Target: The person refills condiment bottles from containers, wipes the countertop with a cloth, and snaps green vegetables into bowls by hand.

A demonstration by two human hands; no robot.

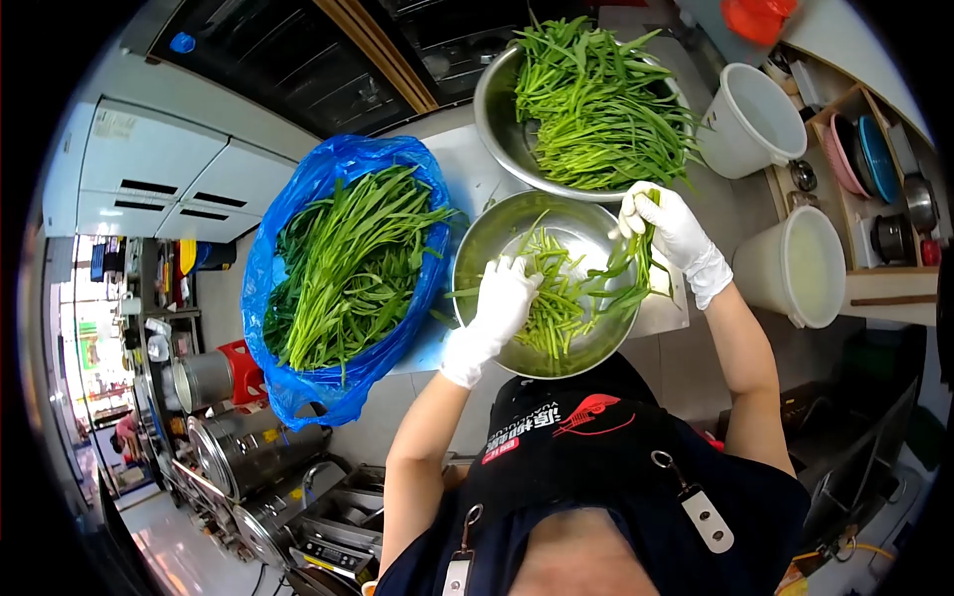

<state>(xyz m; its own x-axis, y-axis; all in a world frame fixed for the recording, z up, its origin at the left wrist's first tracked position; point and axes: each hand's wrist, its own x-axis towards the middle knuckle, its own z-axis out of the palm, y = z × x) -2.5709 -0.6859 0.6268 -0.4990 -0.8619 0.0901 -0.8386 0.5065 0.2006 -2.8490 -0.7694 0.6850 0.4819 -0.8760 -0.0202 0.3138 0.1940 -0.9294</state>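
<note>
My right hand (668, 226), in a white glove, is closed around a small bunch of water spinach (628, 270) whose leaves hang over the right side of a steel bowl (487, 223). My left hand (505, 298), also gloved, has its fingers curled over the bowl's left part, with bits of green stem showing at either side of them. Cut or snapped stem pieces (553, 316) lie in that bowl. Behind it, a larger steel basin (494, 119) is heaped with long leafy stems (596, 109). To the left, a blue plastic bag (260, 308) holds more water spinach (348, 268).
Two white buckets (737, 129) (795, 273) stand at the right, beside a wooden shelf (874, 288) with pans and plates. White cabinets (149, 154) are at the left. Metal pots (224, 452) and kitchen equipment fill the lower left.
</note>
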